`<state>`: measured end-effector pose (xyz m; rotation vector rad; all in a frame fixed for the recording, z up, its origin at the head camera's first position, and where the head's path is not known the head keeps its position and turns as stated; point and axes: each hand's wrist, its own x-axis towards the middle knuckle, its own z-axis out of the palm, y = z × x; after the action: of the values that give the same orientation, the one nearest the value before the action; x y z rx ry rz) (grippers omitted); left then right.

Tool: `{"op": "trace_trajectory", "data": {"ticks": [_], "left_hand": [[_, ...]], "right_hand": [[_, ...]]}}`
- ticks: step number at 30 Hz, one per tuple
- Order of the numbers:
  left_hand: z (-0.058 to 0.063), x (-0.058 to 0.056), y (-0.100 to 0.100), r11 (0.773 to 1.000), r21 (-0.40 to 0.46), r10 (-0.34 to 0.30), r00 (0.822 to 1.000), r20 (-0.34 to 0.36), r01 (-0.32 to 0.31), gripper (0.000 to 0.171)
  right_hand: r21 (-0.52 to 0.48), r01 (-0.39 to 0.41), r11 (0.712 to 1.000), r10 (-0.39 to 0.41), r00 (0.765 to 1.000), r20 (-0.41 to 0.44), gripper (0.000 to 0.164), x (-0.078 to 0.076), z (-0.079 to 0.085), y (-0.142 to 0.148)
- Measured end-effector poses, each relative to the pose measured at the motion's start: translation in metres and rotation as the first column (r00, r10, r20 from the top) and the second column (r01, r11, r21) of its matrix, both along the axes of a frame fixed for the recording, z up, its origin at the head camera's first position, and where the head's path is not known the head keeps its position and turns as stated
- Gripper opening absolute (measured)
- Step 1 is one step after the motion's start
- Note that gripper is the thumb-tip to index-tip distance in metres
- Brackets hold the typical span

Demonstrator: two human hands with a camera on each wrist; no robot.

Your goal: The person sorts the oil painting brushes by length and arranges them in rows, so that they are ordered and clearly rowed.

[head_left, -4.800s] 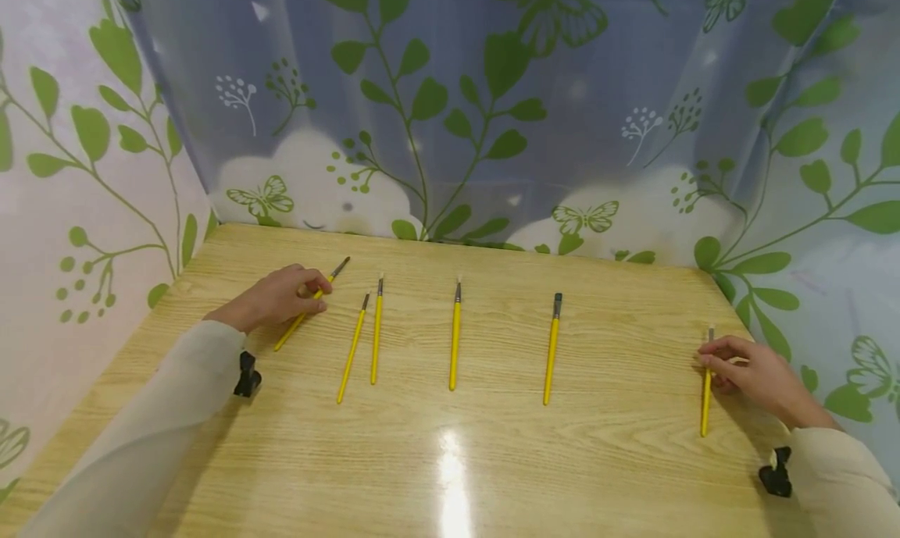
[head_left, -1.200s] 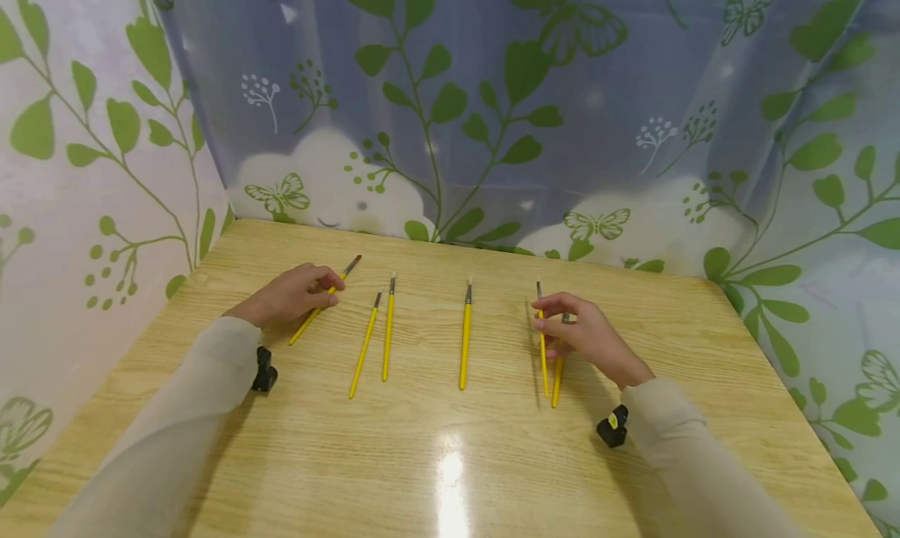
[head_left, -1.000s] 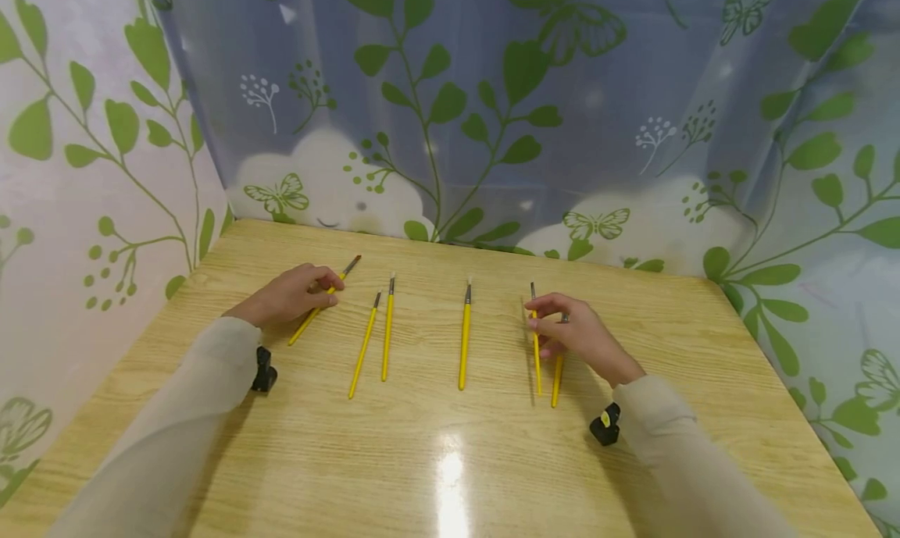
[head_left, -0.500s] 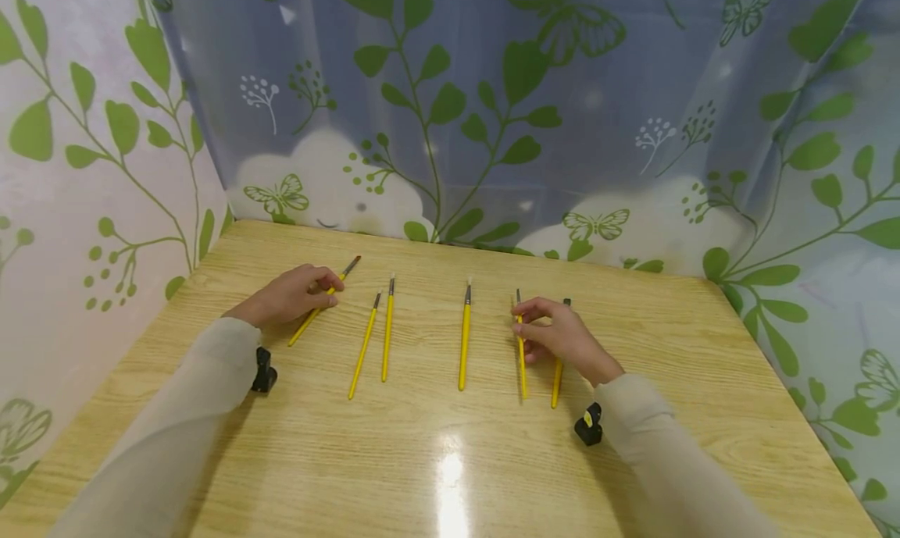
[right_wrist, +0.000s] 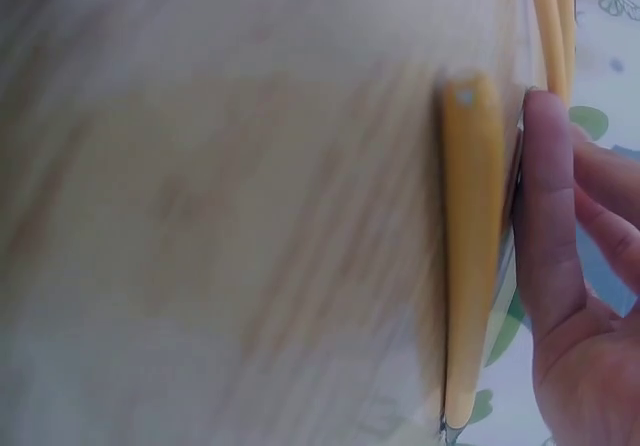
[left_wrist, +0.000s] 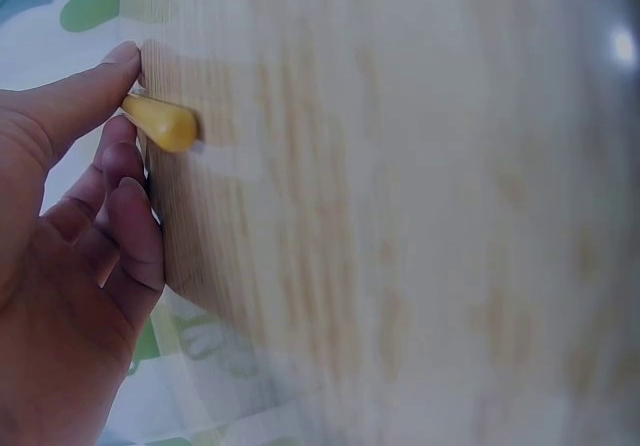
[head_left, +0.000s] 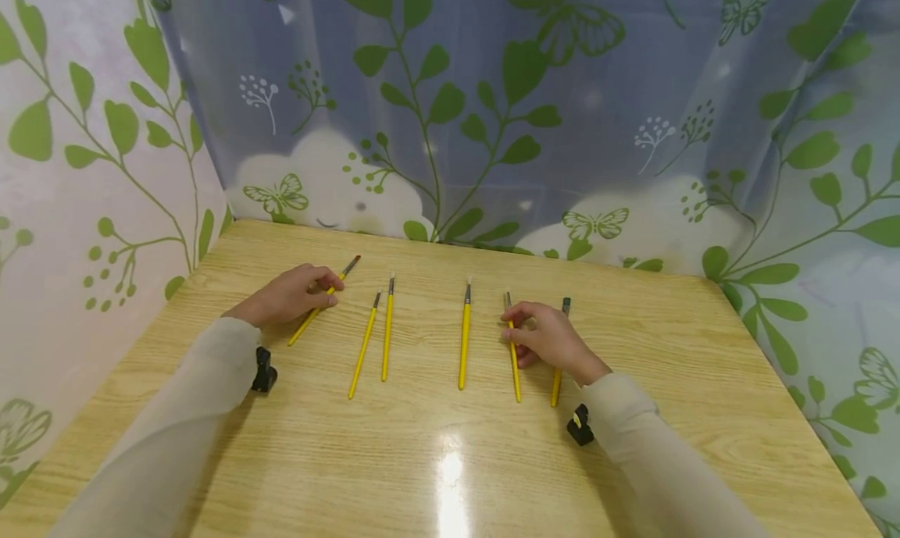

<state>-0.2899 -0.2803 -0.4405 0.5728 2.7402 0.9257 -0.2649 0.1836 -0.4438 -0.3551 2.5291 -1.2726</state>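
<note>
My left hand (head_left: 291, 296) pinches a slanted yellow-handled paintbrush (head_left: 305, 327) at the left of the wooden table. In the left wrist view the butt of that handle (left_wrist: 165, 124) pokes out between thumb and fingers. Right of centre, my right hand (head_left: 551, 336) holds a thin paintbrush (head_left: 516, 378) between thumb and fingertips, close over the tabletop. Just right of it lies a flat-tipped paintbrush (head_left: 558, 382), its middle partly behind the hand. That brush's thick handle (right_wrist: 472, 246) stands large beside my fingers in the right wrist view.
Between the hands lie a paintbrush with a pale tip (head_left: 465, 343) and, further left, two slimmer ones, a short brush (head_left: 363, 350) and a longer brush (head_left: 388, 335). A leaf-patterned curtain (head_left: 478, 132) rises behind the wooden table (head_left: 316, 460).
From the far right, my right hand has carried its paintbrush left, past the flat-tipped brush, and down beside the middle one. The left hand keeps its grip on its brush.
</note>
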Motion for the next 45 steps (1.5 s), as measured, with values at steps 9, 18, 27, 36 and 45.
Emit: {"op": "trace_trajectory", "data": {"ticks": [9, 18, 27, 36, 45], "left_hand": [[-0.001, -0.002, 0.001, 1.0, -0.001, 0.007, 1.0, 0.005, -0.007, 0.03], [-0.002, -0.002, 0.0, 1.0, -0.007, 0.012, 1.0, 0.002, -0.012, 0.03], [-0.002, 0.0, 0.0, 1.0, 0.002, 0.005, 1.0, -0.01, -0.005, 0.029], [-0.007, -0.003, -0.001, 1.0, 0.003, 0.0, 1.0, -0.012, 0.0, 0.029], [-0.003, -0.003, 0.0, 1.0, 0.011, 0.004, 1.0, -0.003, -0.004, 0.029]], "right_hand": [[0.051, -0.002, 0.999, 0.003, 1.0, -0.03, 0.033, 0.0, 0.001, -0.003], [0.074, -0.012, 0.997, 0.015, 0.999, -0.036, 0.03, 0.0, 0.002, -0.005], [0.084, -0.007, 0.996, 0.01, 1.0, -0.027, 0.028, 0.0, 0.003, -0.007], [0.055, 0.014, 0.998, -0.015, 1.0, 0.002, 0.032, 0.001, 0.002, -0.003], [0.001, 0.036, 0.999, -0.036, 0.999, 0.016, 0.037, 0.003, 0.014, 0.013]]}}
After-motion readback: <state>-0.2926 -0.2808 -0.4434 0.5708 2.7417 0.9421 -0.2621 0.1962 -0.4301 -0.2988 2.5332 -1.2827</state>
